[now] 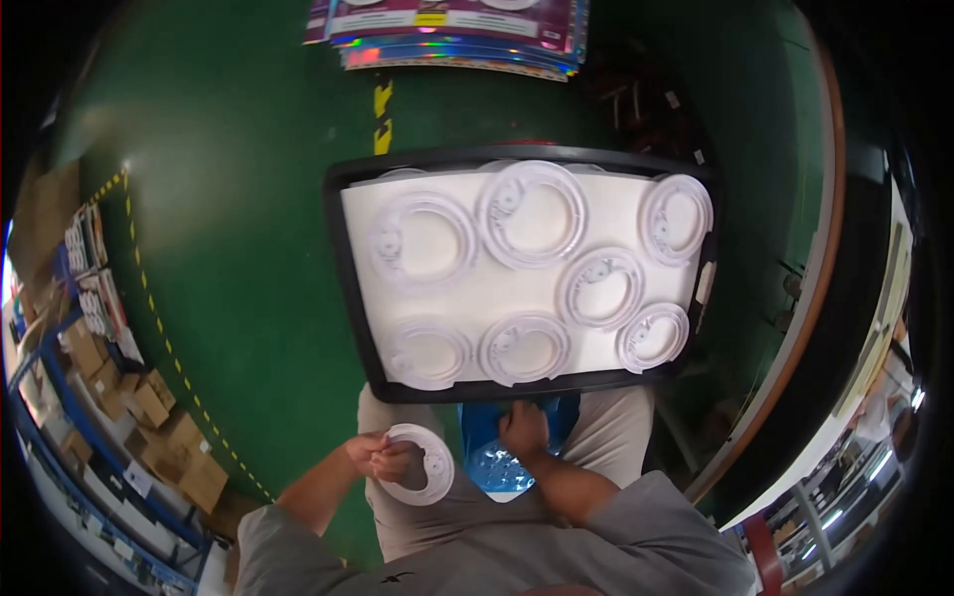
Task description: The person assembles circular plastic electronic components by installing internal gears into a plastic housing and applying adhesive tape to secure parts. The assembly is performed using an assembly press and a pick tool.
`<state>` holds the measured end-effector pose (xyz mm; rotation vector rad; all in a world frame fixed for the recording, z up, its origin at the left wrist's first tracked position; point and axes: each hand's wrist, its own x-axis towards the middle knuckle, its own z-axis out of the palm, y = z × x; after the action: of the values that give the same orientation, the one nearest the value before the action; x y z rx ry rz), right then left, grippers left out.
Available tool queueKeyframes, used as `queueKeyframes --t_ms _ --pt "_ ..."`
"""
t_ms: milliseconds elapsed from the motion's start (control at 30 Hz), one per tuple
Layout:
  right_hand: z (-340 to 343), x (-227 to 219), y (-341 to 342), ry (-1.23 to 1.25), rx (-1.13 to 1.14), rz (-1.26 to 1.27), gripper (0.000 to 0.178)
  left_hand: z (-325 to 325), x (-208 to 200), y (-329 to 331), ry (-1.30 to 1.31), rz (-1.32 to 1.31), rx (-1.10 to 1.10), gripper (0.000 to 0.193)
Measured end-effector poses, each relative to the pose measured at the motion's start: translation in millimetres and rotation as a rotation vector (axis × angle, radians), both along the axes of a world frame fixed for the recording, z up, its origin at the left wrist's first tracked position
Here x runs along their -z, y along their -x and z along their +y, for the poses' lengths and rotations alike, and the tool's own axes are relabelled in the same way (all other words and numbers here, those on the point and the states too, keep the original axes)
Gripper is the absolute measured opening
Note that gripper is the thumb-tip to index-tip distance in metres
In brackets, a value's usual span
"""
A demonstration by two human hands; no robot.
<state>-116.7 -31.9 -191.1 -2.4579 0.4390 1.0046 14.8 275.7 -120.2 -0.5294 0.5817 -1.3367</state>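
Note:
My left hand (382, 458) is closed on the rim of a white plastic ring (437, 474), holding it above my left thigh. Between my thighs, my right hand (524, 430) sits over a blue plastic bag (480, 421) with its fingers curled in. What those fingers grip, if anything, is hidden. Small clear shiny pieces (500, 467) show in the bag's lower part. Just beyond my hands stands a black tray (355, 298) with a white lining (477, 298). Several similar white rings (571, 214) lie spread out on that lining.
Past the tray is a stack of shiny printed sheets (457, 50). Yellow-black tape (383, 114) marks the green floor (238, 199). Shelves with cardboard boxes (179, 452) line the left side. On the right runs a long bench edge (830, 199).

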Motion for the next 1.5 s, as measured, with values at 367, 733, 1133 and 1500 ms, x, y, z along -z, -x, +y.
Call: queueKeyframes --t_ms 367,733,1133,1500 --pt "12.9 -17.7 -34.6 0.139 -0.186 0.119 0.027 2.8 -15.1 9.7 -0.175 -0.002 -0.009 0.039" --pt "54.7 -91.4 -109.8 -0.665 1.420 0.432 0.027 62.6 -96.7 -41.0 -0.579 -0.215 0.148 0.047" --pt "68.1 -91.6 -159.6 -0.917 1.741 0.609 0.021 94.8 -147.8 -74.5 -0.817 0.026 -0.097 0.055" --pt "99.3 -123.4 -161.3 -0.686 1.776 0.434 0.022 140.8 -93.1 -177.2 -0.770 0.007 0.151 0.052"
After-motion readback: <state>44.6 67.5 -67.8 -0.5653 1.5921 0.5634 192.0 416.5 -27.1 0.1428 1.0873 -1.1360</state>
